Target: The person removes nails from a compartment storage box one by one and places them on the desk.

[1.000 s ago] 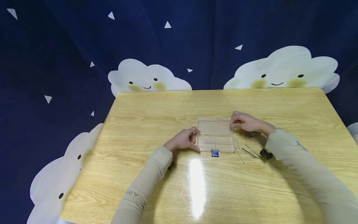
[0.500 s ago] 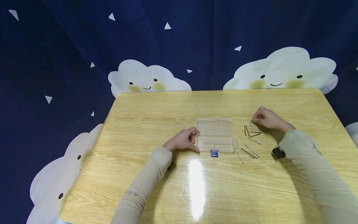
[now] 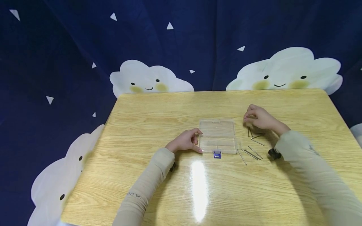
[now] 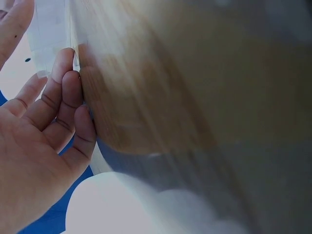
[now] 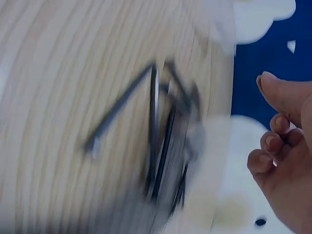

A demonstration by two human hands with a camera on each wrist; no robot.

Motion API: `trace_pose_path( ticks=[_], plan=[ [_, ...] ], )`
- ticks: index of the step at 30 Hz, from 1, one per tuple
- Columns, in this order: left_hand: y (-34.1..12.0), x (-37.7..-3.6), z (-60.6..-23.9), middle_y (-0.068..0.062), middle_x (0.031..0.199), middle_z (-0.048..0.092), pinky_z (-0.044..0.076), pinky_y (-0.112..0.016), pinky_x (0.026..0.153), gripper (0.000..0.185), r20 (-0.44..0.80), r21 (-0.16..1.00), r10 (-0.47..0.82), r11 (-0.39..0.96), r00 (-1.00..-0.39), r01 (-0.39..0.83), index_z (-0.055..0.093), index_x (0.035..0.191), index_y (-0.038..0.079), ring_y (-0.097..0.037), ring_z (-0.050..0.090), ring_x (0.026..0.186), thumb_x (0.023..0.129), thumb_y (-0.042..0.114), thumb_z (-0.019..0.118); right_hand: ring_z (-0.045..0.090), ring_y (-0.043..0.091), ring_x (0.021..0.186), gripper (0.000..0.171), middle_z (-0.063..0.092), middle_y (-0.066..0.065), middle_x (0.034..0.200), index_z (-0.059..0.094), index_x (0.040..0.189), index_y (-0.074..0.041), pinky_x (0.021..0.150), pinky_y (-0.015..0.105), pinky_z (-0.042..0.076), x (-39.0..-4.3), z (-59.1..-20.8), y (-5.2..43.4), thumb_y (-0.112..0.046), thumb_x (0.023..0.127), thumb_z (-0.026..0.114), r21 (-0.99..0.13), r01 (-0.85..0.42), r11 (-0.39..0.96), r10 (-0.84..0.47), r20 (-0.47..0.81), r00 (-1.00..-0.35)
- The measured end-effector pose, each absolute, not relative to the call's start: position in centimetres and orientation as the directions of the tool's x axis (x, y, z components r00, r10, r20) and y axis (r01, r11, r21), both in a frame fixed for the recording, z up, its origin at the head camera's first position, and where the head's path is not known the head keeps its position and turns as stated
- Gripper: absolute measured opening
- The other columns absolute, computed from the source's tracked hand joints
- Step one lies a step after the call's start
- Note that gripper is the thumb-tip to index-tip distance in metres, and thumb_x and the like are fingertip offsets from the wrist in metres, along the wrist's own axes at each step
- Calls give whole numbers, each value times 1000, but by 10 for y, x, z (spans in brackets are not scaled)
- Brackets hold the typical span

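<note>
Right hand, fingers curled, hovers over nails at centre right, grip unclear; left hand steadies clear box. Risk: nail slips, rolls across bench.

Blurred in the right wrist view: thin dark metal nails. Too small to tell in the head view: anything pinched by right hand.

- Two bare hands, left hand, right hand
- Long pale beige-grey sleeves on both arms, snug, down to wrists
- Left sleeve: small dark lettering near forearm
- Right sleeve: small dark print too
- Black wrist-worn device under right cuff
</note>
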State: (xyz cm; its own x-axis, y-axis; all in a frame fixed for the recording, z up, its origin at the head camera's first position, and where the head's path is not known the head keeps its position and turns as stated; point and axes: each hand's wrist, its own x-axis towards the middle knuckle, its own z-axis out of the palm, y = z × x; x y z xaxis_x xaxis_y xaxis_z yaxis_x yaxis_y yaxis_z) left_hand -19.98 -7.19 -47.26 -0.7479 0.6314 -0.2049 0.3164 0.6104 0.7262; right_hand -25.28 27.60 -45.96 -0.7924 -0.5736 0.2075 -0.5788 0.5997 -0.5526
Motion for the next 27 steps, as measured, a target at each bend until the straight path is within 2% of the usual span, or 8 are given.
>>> trace_pose_path(
  ticks=[5,10,14,19,23,27],
  plan=[
    [-72,-200,-472,-4,76,58,42,-20,64,68,-197,726,637,606,-746,326,46,122,4,-10,49,65,67,23,82,35,13,63,7,42,0,75,66,75,-7,56,26,31,-254,-463,251,-1,80,67,-581,-636,508,-641,238,-729],
    [-72,-200,-472,-4,76,58,42,-20,64,68,-190,730,638,600,-746,328,46,121,3,-10,49,65,67,22,82,34,18,64,4,40,6,73,69,78,-6,57,25,30,-254,-463,230,-2,77,70,-649,-653,390,-702,249,-667],
    [-73,-200,-473,-3,76,58,42,-20,64,68,-191,724,634,607,-749,329,47,121,4,-10,49,65,67,24,82,31,20,64,10,33,7,70,72,81,-3,57,25,29,-255,-463,215,-1,71,74,-694,-655,297,-759,245,-603],
    [-73,-201,-473,-1,74,57,42,-20,63,67,-188,718,631,611,-753,334,47,120,5,-9,50,64,66,24,82,28,13,69,20,26,-2,73,74,87,-4,60,26,26,-255,-462,195,-6,68,78,-713,-634,298,-815,156,-558],
    [-73,-201,-474,-1,74,57,42,-19,63,66,-186,718,633,610,-752,335,47,119,5,-9,50,63,66,24,82,28,12,70,25,26,-4,74,73,91,-6,61,26,27,-256,-464,180,-10,68,79,-685,-659,310,-855,102,-508],
    [-72,-202,-474,-1,74,58,42,-19,62,66,-197,719,629,614,-752,325,47,119,5,-9,50,64,66,24,82,28,11,70,27,25,-5,75,73,94,-10,61,26,26,-256,-466,168,-13,68,79,-648,-699,301,-877,100,-471]
  ],
)
